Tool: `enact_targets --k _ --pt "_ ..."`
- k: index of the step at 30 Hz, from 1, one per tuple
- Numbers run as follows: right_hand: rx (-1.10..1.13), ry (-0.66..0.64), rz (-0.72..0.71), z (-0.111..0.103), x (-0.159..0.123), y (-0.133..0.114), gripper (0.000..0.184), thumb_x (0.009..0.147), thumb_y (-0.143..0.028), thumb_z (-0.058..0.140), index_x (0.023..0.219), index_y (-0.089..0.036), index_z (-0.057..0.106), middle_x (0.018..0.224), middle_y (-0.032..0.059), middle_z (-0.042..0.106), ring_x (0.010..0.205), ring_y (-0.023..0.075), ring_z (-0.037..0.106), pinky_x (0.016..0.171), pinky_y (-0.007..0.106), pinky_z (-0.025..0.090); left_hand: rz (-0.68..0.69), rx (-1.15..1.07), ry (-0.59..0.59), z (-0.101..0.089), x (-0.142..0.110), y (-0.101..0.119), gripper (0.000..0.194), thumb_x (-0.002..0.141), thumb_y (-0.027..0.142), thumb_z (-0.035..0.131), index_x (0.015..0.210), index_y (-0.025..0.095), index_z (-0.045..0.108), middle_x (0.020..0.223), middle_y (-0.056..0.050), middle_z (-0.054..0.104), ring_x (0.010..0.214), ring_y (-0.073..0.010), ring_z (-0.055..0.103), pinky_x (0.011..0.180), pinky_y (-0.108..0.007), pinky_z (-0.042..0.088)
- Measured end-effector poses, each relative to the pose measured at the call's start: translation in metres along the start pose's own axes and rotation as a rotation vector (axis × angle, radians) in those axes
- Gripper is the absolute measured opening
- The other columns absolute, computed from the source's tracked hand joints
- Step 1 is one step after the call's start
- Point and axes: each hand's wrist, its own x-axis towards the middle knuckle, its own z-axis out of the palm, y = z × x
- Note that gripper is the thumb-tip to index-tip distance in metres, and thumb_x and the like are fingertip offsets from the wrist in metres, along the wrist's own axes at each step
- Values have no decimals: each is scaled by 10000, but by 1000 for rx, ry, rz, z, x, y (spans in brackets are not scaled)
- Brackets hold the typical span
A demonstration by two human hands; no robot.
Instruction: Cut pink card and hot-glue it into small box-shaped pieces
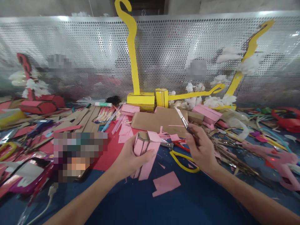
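My left hand (pixel 133 159) is wrapped round a small cardboard box (pixel 143 147) partly covered in pink paper, with brown cardboard showing at its top and along its edges. A pink flap hangs past the box's right side. In my right hand (pixel 201 147) is a utility knife (pixel 184 120), its blade out and pointing up and to the left, apart from the box. Between the hands lie scissors with yellow handles (pixel 184 162), partly under pink scraps. A cut piece of pink paper (pixel 167 183) rests on the blue surface just below the box.
A brown cardboard sheet (pixel 152 120) lies behind the hands, near yellow hook-shaped cutouts on box bases (pixel 140 99). At right is a pink glue gun (pixel 274 159); red paper (pixel 105 156) and cardboard strips (pixel 82 120) are at left. A perforated metal panel (pixel 159 47) closes the back.
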Motion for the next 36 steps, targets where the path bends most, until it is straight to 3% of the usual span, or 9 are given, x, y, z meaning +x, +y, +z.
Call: enact_targets --k 4,9,12,15,18,25,36 --pt "90 24 55 12 2 15 307 1035 -360 518 1297 -205 561 1096 105 706 936 226 721 836 360 598 16 -25 4 -4 2 0 360 889 396 722 1198 220 669 1032 -42 777 944 -221 729 821 -322 614" --pt "66 -17 14 -8 -6 -13 357 1037 -340 517 1374 -224 543 1009 73 718 885 210 722 787 328 603 115 141 -48 -12 -1 18 358 876 341 726 1203 225 639 1082 -43 755 969 -217 717 863 -314 583" --pt "-149 -108 -170 -22 -12 -28 355 1021 -272 539 1374 -260 576 1100 81 755 883 220 733 791 335 585 130 236 -54 -11 -2 21 333 862 349 737 1152 220 636 1014 -37 756 909 -210 712 836 -308 568" --pt "-270 -175 -375 -30 -13 -30 477 1018 -202 523 1482 -305 495 1225 86 745 913 235 728 826 375 556 132 278 -65 -9 -1 19 311 877 356 719 1144 224 629 1010 -32 752 913 -204 703 838 -306 554" --pt "-306 -257 -482 -34 -11 -24 577 1016 -163 507 1560 -326 405 1166 73 763 898 237 713 818 390 536 130 280 -66 -8 0 17 298 883 348 715 1141 233 622 1034 -24 745 936 -195 693 858 -297 544" --pt "-209 -328 -550 -32 -7 -21 598 996 -104 529 1547 -319 440 880 23 719 706 178 603 695 337 488 125 261 -89 -9 -1 19 208 888 333 710 1034 219 614 958 -14 725 874 -175 673 811 -278 539" --pt "-181 -379 -611 -30 -6 -12 504 997 -58 503 1468 -237 529 846 21 656 720 161 541 726 324 430 140 246 -112 -11 0 19 172 888 303 705 970 209 586 883 16 681 793 -136 640 775 -263 532"
